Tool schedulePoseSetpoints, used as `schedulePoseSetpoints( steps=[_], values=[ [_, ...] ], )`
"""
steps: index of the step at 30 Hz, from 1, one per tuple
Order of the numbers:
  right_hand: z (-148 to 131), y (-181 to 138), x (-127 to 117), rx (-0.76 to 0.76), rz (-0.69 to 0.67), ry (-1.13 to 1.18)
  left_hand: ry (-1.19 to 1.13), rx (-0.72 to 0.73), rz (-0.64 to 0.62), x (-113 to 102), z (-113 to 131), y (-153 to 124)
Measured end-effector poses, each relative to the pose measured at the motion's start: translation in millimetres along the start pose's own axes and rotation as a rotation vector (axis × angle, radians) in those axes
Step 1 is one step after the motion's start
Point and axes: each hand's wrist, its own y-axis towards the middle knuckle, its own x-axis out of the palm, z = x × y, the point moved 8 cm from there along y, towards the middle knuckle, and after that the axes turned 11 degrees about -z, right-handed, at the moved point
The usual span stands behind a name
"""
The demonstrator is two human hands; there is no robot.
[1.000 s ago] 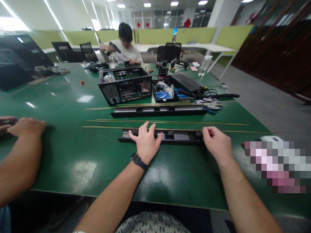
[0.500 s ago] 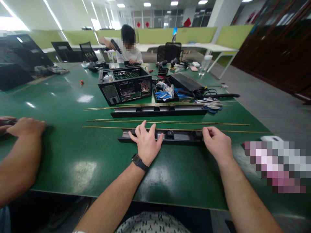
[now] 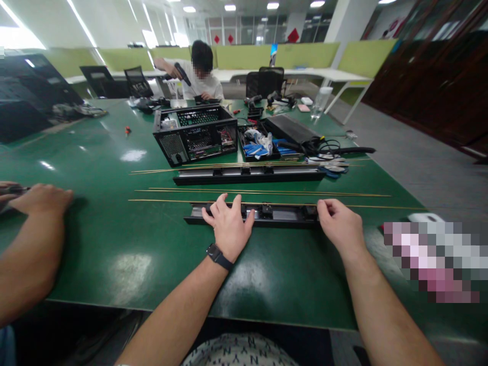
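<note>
A long black channel (image 3: pixel 284 222) with a silvery inside and several small black blocks lies lengthwise before me on the green table. My left hand (image 3: pixel 230 223), a dark watch on its wrist, rests across the channel's left half with fingers spread. At the channel's right end, my right hand (image 3: pixel 340 223) is closed in a pinch; what sits between its fingertips is hidden. A thin brass-coloured rod (image 3: pixel 163 200) runs along the channel's far edge and passes by both hands. One black block (image 3: pixel 309 212) is right beside my right fingertips.
Beyond lie more thin rods (image 3: pixel 183 189) and a second black channel (image 3: pixel 247 178). Farther back stand an open computer case (image 3: pixel 171 145) and a tray with gloves (image 3: pixel 259 145). A co-worker's forearm (image 3: pixel 38 244) is at left; another person (image 3: pixel 204 76) holds a power driver (image 3: pixel 182 73) opposite.
My left hand's fingers have dipped and drawn in slightly on the channel. My right hand keeps its pinch at the right end, with hardly any shift.
</note>
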Motion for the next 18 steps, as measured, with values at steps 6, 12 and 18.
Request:
schedulePoseSetpoints(
  steps=[6, 12, 18],
  values=[
    [-2.3, -1.0, -1.2, 0.0, -0.003, 0.008, 0.034, 0.024, -0.031, 1.3, 1.9, -2.2],
    [-3.2, -1.2, -2.2, -0.024, 0.009, 0.006, 0.021, 0.041, -0.035, 1.3, 1.1, -1.6],
    [-3.8, -2.2, -2.7, -0.005, 0.004, 0.005, -0.026, 0.052, -0.056, 6.3, 0.9, -0.3]
  ],
)
